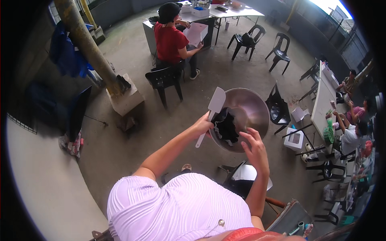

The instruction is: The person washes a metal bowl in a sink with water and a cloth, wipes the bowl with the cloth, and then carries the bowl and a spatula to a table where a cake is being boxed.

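My left hand (204, 124) grips a white spatula (216, 101) by its handle, along with the near-left rim of a large stainless steel mixing bowl (256, 105). The spatula's flat blade points up and away, lying partly across the rim. In the bowl, on its left side, is a crumpled black cloth-like thing (226, 128); its exact kind is not clear. My right hand (254, 144) is over the bowl's near-right side, its fingers apart and nothing in it. Whether its fingertips touch the bowl cannot be made out.
Ahead, a person in a red shirt (170, 42) sits on a black plastic chair (166, 76), holding a white box (197, 33). A pillar on a concrete base (125, 95) stands left. Right are another black chair (276, 105), a cake box (294, 140) and a long table (321, 99) with seated people.
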`<action>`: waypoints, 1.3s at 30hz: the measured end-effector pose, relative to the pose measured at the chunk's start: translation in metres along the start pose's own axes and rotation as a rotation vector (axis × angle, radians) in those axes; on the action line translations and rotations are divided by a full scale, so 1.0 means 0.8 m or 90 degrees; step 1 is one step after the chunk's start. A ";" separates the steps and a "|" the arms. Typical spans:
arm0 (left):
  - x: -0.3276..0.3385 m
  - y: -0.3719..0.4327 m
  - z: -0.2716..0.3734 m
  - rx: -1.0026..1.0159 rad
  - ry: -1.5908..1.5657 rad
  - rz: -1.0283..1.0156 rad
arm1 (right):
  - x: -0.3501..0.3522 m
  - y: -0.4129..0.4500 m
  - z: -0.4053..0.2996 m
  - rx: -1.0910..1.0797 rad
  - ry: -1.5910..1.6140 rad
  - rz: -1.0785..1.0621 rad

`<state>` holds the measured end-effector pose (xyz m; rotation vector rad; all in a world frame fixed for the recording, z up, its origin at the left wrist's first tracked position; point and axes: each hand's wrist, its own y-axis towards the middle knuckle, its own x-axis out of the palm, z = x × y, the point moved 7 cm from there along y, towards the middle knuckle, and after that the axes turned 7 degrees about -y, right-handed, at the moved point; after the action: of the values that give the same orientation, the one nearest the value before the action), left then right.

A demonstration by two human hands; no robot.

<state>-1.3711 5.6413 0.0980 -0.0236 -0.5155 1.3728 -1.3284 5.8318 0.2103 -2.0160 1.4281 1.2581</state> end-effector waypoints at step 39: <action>-0.289 0.857 0.367 0.114 -0.053 0.199 | 0.147 1.005 0.353 -0.239 -0.157 -0.207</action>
<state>-2.1367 5.4902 0.0682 0.1027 -0.4699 1.7283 -2.1594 5.6301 0.1150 -2.1186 0.7569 1.6421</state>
